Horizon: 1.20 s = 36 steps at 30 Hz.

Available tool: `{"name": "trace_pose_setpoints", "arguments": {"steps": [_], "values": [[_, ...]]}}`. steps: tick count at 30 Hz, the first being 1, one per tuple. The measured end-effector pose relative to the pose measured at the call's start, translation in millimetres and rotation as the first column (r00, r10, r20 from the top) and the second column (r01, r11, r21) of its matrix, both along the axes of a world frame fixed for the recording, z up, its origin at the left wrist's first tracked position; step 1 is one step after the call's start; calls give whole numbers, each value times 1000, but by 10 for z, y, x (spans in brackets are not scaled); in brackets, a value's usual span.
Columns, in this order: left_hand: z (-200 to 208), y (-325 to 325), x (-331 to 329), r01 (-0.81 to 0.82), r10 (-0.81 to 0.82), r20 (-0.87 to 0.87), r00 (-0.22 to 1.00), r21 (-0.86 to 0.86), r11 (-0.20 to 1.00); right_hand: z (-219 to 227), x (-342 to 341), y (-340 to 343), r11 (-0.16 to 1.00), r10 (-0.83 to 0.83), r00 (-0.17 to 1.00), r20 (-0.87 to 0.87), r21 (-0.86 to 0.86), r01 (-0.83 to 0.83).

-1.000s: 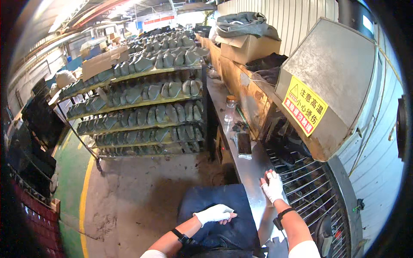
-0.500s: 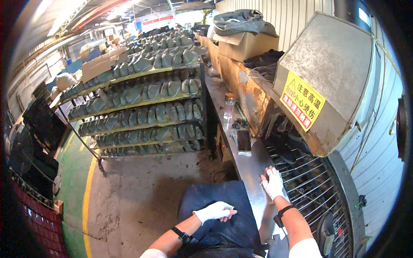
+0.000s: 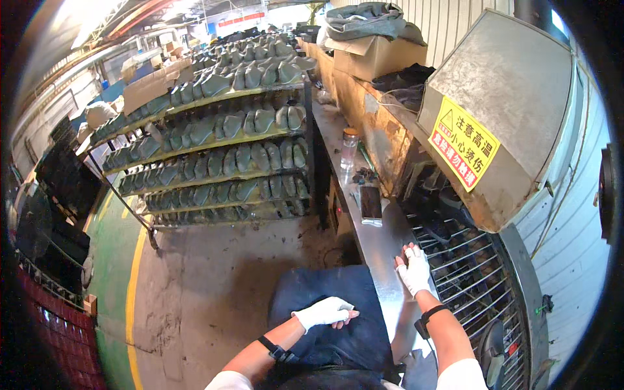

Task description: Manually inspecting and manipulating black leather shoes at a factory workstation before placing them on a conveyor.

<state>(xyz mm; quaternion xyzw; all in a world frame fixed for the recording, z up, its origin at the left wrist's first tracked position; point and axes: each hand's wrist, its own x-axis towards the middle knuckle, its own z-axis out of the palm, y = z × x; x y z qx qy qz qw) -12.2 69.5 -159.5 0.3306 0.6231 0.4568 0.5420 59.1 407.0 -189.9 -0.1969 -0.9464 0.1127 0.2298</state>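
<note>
My left hand [image 3: 326, 312], in a white glove with bare fingertips, rests on my dark-trousered thigh [image 3: 354, 289]. Its fingers curl in together, and nothing shows in them. At the right, my right hand [image 3: 413, 269], gloved the same way, lies with fingers stretched on the shiny metal ledge [image 3: 380, 250], beside a grate of metal bars [image 3: 468, 273]. It holds nothing. Farther along the ledge lies a dark phone-like slab [image 3: 371, 205]. Behind that stands a clear bottle with an orange lid [image 3: 349, 149].
A tall rack [image 3: 309, 156] with several shelves of grey-green shoe-shaped pieces stands ahead. A metal hood [image 3: 500, 84] with a yellow and red warning label overhangs the bars. A dark shoe [image 3: 492, 348] lies near my right forearm. A cardboard box [image 3: 374, 57] with cloth sits above.
The view has shifted slightly, so the hood and ledge sit a little farther right in the picture. Both hands stay practically where they were.
</note>
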Motion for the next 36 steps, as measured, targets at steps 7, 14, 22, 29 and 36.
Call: {"name": "trace_pose_setpoints", "arguments": {"steps": [7,14,22,29,36], "values": [[40,-4,-11,27,-28,-13,1000,-64,998,5,7,-3,1000,-10,999,41,-25,11],[9,7,-4,7,-7,19,1000,-16,1000,-106,-6,49,999,18,997,-81,34,-15],[5,-15,-9,8,-8,20,1000,-6,1000,-14,-6,12,1000,27,999,-27,12,-27],[-112,1,-41,20,-20,42,999,1,1000,-8,-7,-6,1000,13,999,-41,7,-12],[-108,-14,-34,19,-20,69,997,6,1000,-15,5,-4,1000,1,1000,-16,19,-1]]}}
